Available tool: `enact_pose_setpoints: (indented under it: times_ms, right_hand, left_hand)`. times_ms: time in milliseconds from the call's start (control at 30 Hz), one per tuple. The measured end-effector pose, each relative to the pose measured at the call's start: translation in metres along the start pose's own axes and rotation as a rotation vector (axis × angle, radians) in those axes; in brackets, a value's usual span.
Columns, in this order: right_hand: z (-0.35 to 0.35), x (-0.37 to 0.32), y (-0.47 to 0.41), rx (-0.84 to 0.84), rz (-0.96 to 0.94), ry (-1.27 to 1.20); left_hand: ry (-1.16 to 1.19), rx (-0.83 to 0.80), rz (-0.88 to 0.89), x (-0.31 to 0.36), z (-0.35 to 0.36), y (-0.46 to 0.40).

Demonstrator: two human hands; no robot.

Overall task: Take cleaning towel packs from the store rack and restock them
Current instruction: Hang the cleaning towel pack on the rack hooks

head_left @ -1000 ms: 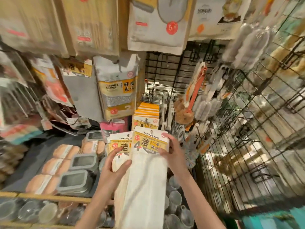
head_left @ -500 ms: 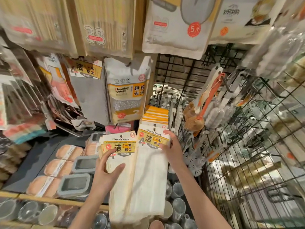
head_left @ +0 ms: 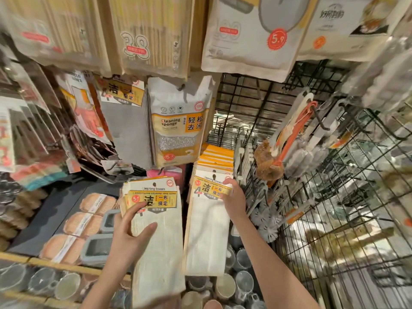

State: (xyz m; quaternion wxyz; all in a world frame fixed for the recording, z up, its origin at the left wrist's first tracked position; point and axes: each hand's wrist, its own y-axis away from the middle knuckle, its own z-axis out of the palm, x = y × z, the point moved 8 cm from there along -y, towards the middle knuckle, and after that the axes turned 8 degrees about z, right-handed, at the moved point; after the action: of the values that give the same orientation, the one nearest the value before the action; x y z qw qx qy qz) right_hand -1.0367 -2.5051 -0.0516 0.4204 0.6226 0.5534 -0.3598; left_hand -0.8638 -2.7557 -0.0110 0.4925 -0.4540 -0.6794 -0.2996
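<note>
A stack of towel packs is gripped upright by the left hand, fingers curled round its edge, while just to its right the hanging pack is pinched at its header by the nearer right hand.

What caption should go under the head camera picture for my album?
Left hand holds a stack of cleaning towel packs while right hand grips a hanging pack.

A black wire rack stands to the right of the hands, a dark shelf lies to their left, and warm light falls on both.
</note>
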Motion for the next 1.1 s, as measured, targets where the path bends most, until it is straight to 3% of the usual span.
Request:
enact_pose_setpoints:
  times_ms: [167,500,633,800,967,1100]
  right_hand:
    - [0.003,0.000,-0.017,0.006,0.052,0.090]
    - [0.008,0.004,-0.023,-0.094,0.209,-0.048]
    - [0.009,0.002,-0.010,-0.134,0.239,0.006]
    - [0.001,-0.023,0.021,-0.111,0.110,0.045]
    - [0.026,-0.052,0.066,-0.305,0.061,-0.082]
    - [0.058,-0.048,0.095,-0.503,0.172,-0.206]
  left_hand:
    - [-0.007,-0.007,0.036,0.004,-0.002,0.001]
    - [0.055,0.036,0.045,0.002,0.002,0.001]
    - [0.106,0.018,0.046,0.005,0.007,0.006]
    - [0.184,-0.007,0.074,0.012,0.012,0.009]
    - [0.204,-0.032,0.077,0.013,0.019,0.013]
    - [0.211,-0.039,0.092,0.011,0.022,0.016]
